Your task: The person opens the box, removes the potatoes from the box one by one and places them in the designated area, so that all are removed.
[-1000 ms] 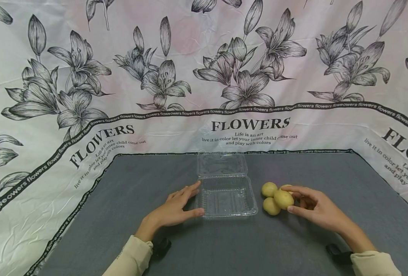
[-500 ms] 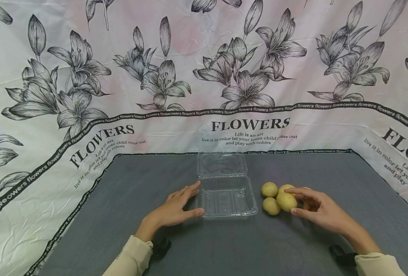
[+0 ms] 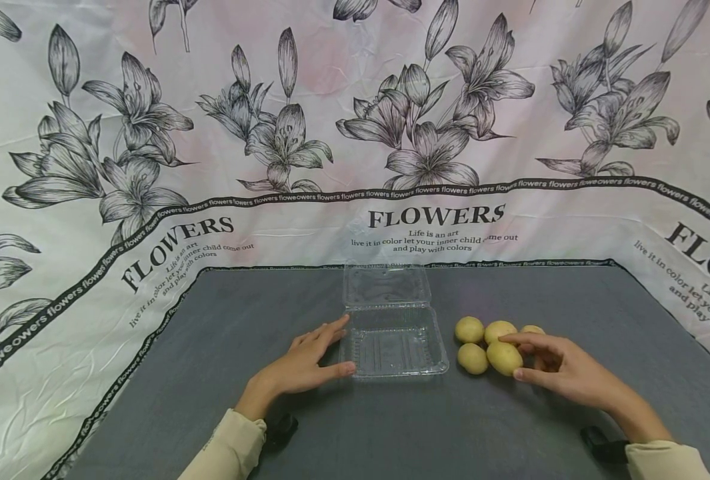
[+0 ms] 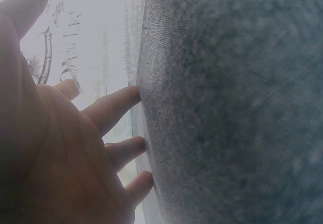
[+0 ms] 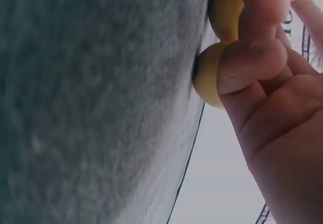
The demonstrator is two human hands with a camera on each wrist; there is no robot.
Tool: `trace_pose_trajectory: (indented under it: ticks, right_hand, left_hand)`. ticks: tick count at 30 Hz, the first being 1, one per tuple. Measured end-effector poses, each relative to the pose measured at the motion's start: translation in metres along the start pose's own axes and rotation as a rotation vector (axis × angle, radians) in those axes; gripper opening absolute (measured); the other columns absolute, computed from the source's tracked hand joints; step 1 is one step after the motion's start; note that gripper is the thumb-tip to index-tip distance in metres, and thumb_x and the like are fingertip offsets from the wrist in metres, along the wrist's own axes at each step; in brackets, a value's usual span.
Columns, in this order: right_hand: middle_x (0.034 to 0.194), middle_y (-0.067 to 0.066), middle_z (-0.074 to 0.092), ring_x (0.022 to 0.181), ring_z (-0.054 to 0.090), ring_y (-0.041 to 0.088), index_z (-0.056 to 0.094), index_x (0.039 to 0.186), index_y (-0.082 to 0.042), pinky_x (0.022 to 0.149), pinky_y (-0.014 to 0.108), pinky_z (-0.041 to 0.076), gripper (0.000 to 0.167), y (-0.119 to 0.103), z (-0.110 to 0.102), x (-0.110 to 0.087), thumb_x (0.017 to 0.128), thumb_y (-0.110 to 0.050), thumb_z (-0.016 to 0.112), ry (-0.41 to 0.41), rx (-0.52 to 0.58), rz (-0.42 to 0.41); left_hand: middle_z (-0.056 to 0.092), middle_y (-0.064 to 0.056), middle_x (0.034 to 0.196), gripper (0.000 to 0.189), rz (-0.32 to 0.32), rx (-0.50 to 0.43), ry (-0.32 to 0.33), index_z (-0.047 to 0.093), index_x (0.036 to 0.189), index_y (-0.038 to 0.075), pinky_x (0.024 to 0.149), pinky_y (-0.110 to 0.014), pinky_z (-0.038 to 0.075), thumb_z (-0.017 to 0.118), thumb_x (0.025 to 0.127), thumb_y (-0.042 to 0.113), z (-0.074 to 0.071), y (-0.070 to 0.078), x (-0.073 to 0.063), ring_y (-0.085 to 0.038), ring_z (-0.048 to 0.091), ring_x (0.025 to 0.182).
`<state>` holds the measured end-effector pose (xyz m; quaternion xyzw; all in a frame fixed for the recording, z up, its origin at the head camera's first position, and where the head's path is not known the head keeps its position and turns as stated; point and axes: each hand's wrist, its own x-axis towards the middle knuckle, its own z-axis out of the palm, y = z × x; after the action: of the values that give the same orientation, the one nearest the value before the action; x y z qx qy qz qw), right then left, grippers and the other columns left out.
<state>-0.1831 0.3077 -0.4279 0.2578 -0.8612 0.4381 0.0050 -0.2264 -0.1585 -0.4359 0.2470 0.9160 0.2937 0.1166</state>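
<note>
A clear plastic clamshell container [image 3: 398,368] sits on the grey table with its lid [image 3: 386,287] raised at the back. My left hand [image 3: 303,360] rests at its left side, fingers spread and fairly straight, the thumb at the front left edge. In the left wrist view, the fingers [image 4: 118,105] reach to the table surface. To the container's right, my right hand [image 3: 573,377] pinches a yellow round fruit [image 3: 504,359] between thumb and index finger. Beside it are other yellow fruits [image 3: 472,359]; one at the back right [image 3: 533,329] is partly hidden by the hand.
A white cloth [image 3: 289,233] printed with flowers and lettering hangs behind and at both sides of the grey table [image 3: 241,300]. Black straps [image 3: 603,445] sit at both wrists.
My right hand has shifted slightly right and toward me with the pinched fruit, which now sits lower in front of the others. More fruits behind it show. The left hand stays put.
</note>
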Motion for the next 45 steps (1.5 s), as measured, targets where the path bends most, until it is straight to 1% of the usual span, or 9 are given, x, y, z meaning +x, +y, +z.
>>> trace_pose_trajectory:
  ticks: [8,13,21,25,31,36,38,42,45]
  right_hand:
    - [0.1,0.001,0.065,0.056,0.051,0.009,0.06,0.138,-0.007,0.051,0.027,0.045,0.048,0.006,-0.005,-0.003,0.093,-0.009,0.074,-0.065,0.02,0.014]
    - [0.105,0.003,0.063,0.057,0.05,0.01,0.058,0.141,-0.008,0.05,0.027,0.044,0.049,0.011,-0.008,-0.004,0.094,-0.006,0.071,-0.097,0.025,0.007]
    - [0.108,-0.002,0.066,0.059,0.054,0.008,0.059,0.141,-0.01,0.051,0.026,0.046,0.05,0.017,-0.005,-0.006,0.093,-0.004,0.072,-0.102,0.026,-0.043]
    - [0.109,-0.002,0.067,0.059,0.055,0.007,0.058,0.141,-0.009,0.051,0.026,0.046,0.049,0.019,-0.005,-0.006,0.094,-0.004,0.072,-0.113,0.031,-0.042]
    - [0.108,-0.002,0.067,0.058,0.055,0.006,0.059,0.14,-0.009,0.05,0.026,0.047,0.049,0.019,-0.005,-0.005,0.092,-0.004,0.073,-0.102,0.013,-0.053]
    - [0.111,-0.003,0.067,0.057,0.054,0.007,0.058,0.141,-0.007,0.051,0.026,0.047,0.05,0.018,-0.006,-0.004,0.094,-0.005,0.072,-0.122,0.026,-0.032]
    - [0.112,-0.003,0.067,0.057,0.054,0.007,0.058,0.142,-0.007,0.051,0.026,0.047,0.05,0.017,-0.007,-0.004,0.094,-0.006,0.072,-0.126,0.025,-0.026]
    - [0.112,-0.002,0.067,0.057,0.053,0.006,0.057,0.143,-0.007,0.051,0.026,0.047,0.051,0.016,-0.007,-0.004,0.094,-0.007,0.072,-0.132,0.022,-0.025]
    - [0.111,0.001,0.067,0.057,0.054,0.006,0.057,0.143,-0.007,0.051,0.026,0.048,0.052,0.015,-0.006,-0.003,0.094,-0.008,0.072,-0.134,0.018,-0.025]
  left_hand:
    - [0.038,0.003,0.164,0.093,-0.004,0.003,-0.001,0.007,0.165,0.038,0.125,-0.062,0.007,0.057,0.094,0.069,0.0,0.001,0.001,-0.028,0.013,0.16]
    - [0.038,0.003,0.164,0.092,-0.005,0.003,-0.002,0.007,0.165,0.037,0.125,-0.063,0.007,0.057,0.094,0.068,-0.001,0.002,0.001,-0.029,0.012,0.16]
    - [0.039,0.003,0.164,0.092,-0.008,0.004,-0.009,0.007,0.165,0.037,0.125,-0.063,0.007,0.057,0.094,0.069,0.0,0.003,0.001,-0.031,0.011,0.16]
    - [0.039,0.003,0.164,0.092,-0.014,0.001,-0.013,0.008,0.165,0.036,0.125,-0.063,0.007,0.057,0.094,0.069,0.0,0.003,0.001,-0.03,0.011,0.16]
    - [0.039,0.002,0.164,0.091,-0.012,-0.001,-0.012,0.008,0.165,0.037,0.124,-0.064,0.008,0.056,0.095,0.068,-0.001,0.003,0.001,-0.032,0.011,0.16]
    - [0.038,0.001,0.164,0.09,-0.012,0.0,-0.009,0.008,0.165,0.036,0.124,-0.064,0.008,0.055,0.095,0.069,-0.001,0.002,0.001,-0.032,0.011,0.16]
    - [0.038,0.002,0.164,0.09,-0.015,-0.002,-0.012,0.007,0.165,0.037,0.124,-0.063,0.008,0.054,0.095,0.068,-0.001,0.001,0.001,-0.029,0.013,0.16]
    - [0.039,0.003,0.164,0.087,-0.005,-0.03,-0.008,0.009,0.165,0.034,0.123,-0.063,0.01,0.055,0.098,0.064,-0.003,0.002,0.0,-0.026,0.02,0.158]
    - [0.039,0.004,0.163,0.085,0.003,-0.053,-0.004,0.01,0.165,0.032,0.122,-0.064,0.011,0.054,0.099,0.06,-0.005,0.002,-0.001,-0.025,0.024,0.157]
